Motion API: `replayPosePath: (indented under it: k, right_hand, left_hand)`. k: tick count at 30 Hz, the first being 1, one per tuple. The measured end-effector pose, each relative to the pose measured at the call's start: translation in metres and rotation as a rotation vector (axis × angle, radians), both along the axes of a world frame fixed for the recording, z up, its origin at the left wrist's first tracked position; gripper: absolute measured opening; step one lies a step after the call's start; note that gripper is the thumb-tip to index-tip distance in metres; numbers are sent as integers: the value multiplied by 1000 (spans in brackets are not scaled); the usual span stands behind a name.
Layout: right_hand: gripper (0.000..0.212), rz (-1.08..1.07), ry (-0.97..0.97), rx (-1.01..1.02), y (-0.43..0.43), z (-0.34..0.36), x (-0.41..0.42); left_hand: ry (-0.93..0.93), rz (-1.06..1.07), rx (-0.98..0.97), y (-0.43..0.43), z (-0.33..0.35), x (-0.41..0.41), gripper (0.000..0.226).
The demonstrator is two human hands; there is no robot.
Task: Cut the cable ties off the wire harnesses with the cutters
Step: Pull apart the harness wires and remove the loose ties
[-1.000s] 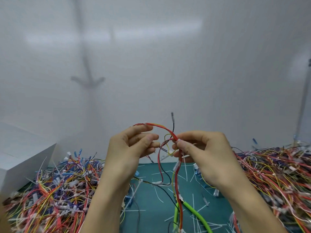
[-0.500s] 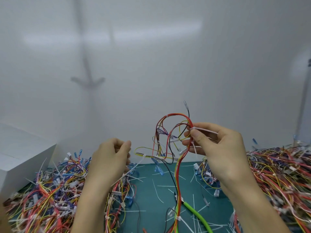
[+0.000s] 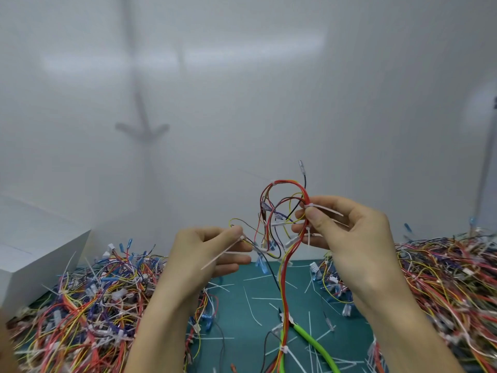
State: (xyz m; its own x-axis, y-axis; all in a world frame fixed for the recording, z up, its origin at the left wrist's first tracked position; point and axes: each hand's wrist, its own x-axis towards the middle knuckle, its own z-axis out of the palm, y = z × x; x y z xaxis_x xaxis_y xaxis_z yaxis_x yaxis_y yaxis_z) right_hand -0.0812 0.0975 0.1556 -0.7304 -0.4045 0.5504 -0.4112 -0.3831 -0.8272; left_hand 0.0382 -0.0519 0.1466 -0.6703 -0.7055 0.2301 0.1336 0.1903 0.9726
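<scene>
I hold a wire harness point(image 3: 285, 208) of red, yellow and black wires up above the green mat point(image 3: 242, 313). My right hand point(image 3: 347, 238) pinches its red loop at a white cable tie point(image 3: 322, 208) whose tail sticks out to the right. My left hand point(image 3: 204, 254) pinches a thin branch of the harness at another white cable tie point(image 3: 223, 255), its tail pointing down-left. The harness hangs down to the mat, where the green-handled cutters point(image 3: 309, 340) lie under it.
A pile of coloured wire harnesses point(image 3: 94, 305) covers the left of the mat and a bigger pile point(image 3: 443, 286) the right. Cut white tie ends point(image 3: 252, 310) litter the mat. A white box point(image 3: 35, 254) stands at the left, a white wall behind.
My hands have drawn apart, spreading the harness. The right hand rose to the right with the red loop; the left dropped away, then came back up pinching a branch at a tie.
</scene>
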Motion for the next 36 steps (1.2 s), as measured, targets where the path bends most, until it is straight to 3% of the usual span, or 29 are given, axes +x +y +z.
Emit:
replayPosePath:
  k: [8, 19, 24, 29, 36]
  right_hand:
    - [18, 7, -38, -5, 1, -1, -3]
    - [17, -16, -36, -20, 0, -2, -5]
    - [18, -36, -43, -26, 2, -2, -8]
    - [20, -70, -40, -19, 5, -1, -12]
    - [21, -46, -18, 18, 3, -2, -9]
  left_hand:
    - [270, -113, 204, 0, 7, 2, 22]
    - [308, -201, 307, 6, 9, -8, 27]
    - [404, -269, 514, 3, 11, -9, 9]
    - [560, -305, 727, -7, 10, -4, 12]
    - [610, -283, 860, -10, 7, -8, 11]
